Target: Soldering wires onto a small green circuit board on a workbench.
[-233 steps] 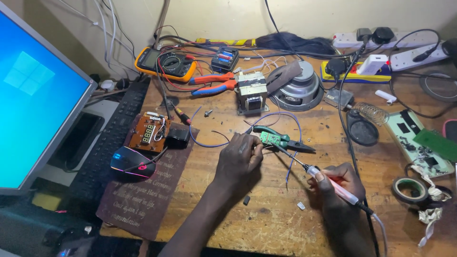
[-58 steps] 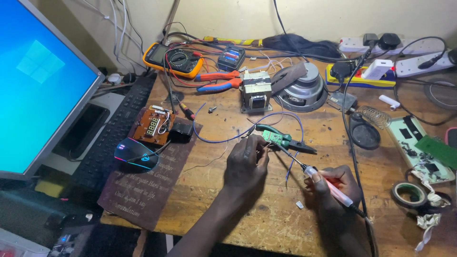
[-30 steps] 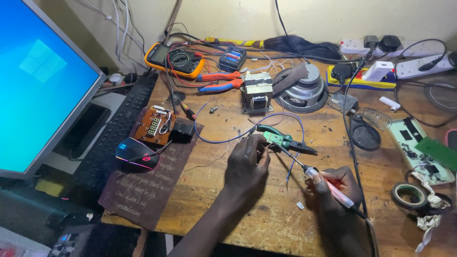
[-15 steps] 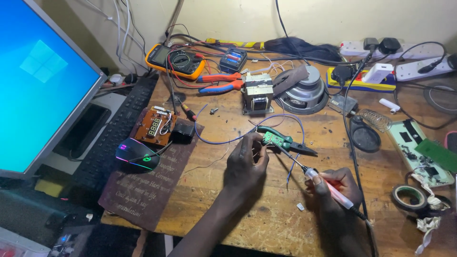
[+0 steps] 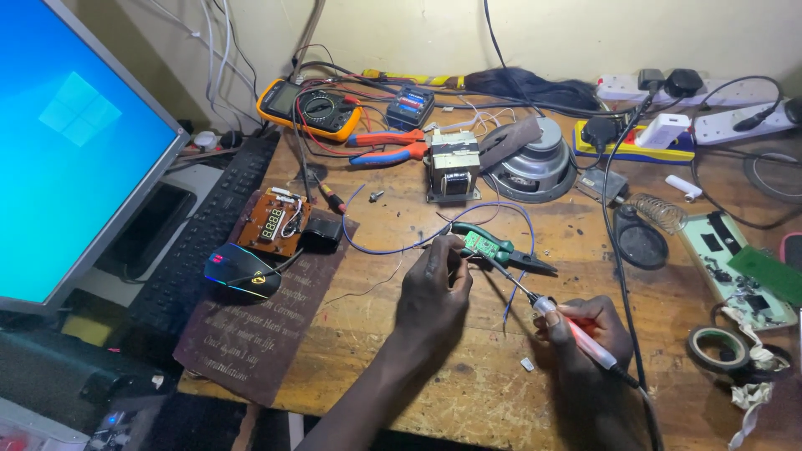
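Observation:
My left hand (image 5: 430, 292) pinches a thin wire against a small green circuit board (image 5: 479, 244) that lies on the wooden table (image 5: 468, 392). My right hand (image 5: 585, 330) grips a soldering iron (image 5: 561, 319) with a red and white handle. Its metal tip points up and left and meets the green board. A blue wire (image 5: 393, 246) loops from the board across the table. Green-handled pliers (image 5: 510, 255) lie under and beside the board.
A lit monitor (image 5: 71, 150), keyboard (image 5: 200, 242) and glowing mouse (image 5: 241, 272) sit left. A brown board with a digit display (image 5: 272, 224), orange multimeter (image 5: 309, 107), red pliers (image 5: 388, 146), transformer (image 5: 452, 165), speaker (image 5: 535, 159), power strips (image 5: 710, 100) and tape roll (image 5: 716, 347) crowd the table.
Hardly anything differs. Both hands stay at the green board with the iron's tip on it; only the view shifts a little.

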